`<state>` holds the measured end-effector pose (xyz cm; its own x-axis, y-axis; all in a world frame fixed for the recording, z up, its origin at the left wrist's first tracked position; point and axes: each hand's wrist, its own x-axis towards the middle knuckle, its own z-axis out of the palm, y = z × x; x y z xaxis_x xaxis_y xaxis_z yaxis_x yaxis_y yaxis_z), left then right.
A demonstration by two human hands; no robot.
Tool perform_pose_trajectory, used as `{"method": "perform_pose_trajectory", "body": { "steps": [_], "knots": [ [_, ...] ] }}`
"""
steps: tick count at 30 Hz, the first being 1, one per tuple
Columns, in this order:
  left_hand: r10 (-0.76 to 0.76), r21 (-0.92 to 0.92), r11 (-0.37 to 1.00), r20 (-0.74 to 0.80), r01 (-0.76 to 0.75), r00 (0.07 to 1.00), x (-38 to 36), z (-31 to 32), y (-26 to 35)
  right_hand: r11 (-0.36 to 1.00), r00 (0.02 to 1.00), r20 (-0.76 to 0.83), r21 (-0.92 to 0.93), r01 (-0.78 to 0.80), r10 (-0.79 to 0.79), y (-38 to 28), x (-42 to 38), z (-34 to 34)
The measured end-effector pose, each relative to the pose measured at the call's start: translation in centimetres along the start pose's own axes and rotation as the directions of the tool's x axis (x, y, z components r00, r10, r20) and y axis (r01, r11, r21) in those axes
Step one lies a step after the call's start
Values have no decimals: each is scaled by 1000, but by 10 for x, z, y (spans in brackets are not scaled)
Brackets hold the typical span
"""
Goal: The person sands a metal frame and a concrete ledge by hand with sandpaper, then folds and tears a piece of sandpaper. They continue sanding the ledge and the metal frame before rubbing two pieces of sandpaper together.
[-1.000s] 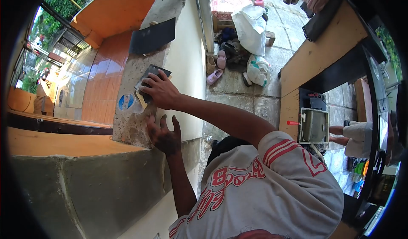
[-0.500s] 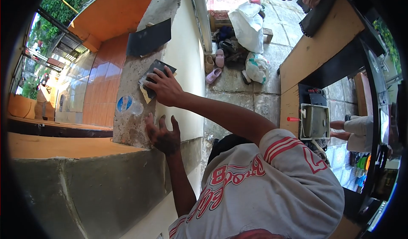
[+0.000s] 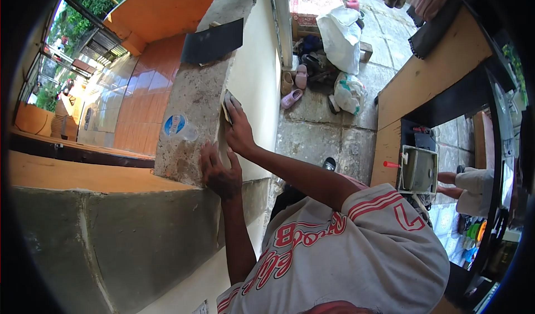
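Observation:
My right hand point(image 3: 239, 129) is pressed against the upper edge of the white wall point(image 3: 253, 74), its fingers over a small dark sheet point(image 3: 227, 103) that shows only as a thin edge. Nearer my body, my left hand point(image 3: 221, 174) rests on the rim of the rough concrete ledge point(image 3: 184, 102) with its fingers apart. A clear plastic cup with a blue label point(image 3: 175, 125) lies on the ledge, left of both hands. Farther along the ledge is a larger black sheet point(image 3: 213, 42).
Shoes point(image 3: 291, 98) and white bags point(image 3: 341, 38) are on the paved floor beyond the wall. At the right, a grey basin point(image 3: 419, 170) stands by a red-handled tool point(image 3: 391, 164). Another person's legs point(image 3: 448, 184) show at the far right.
My right hand has moved with the dark sheet from the ledge top to the wall's edge. My left hand has come down onto the ledge rim. The view has shifted slightly.

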<state>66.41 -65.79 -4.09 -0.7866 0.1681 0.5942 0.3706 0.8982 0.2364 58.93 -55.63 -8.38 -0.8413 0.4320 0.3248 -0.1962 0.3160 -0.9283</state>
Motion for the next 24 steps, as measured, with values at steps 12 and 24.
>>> {"method": "perform_pose_trajectory", "body": {
  "steps": [12, 24],
  "knots": [
    [5, -2, 1000, 25, -5, 1000, -1, 0, 2, 999, 1000, 15, -42, 2, -1, 5, 1, -7],
    [-10, -21, 1000, 36, 11, 999, -2, -4, 4, 962, 964, 16, -55, 267, -266, -23, 8, -23]
  ]
}}
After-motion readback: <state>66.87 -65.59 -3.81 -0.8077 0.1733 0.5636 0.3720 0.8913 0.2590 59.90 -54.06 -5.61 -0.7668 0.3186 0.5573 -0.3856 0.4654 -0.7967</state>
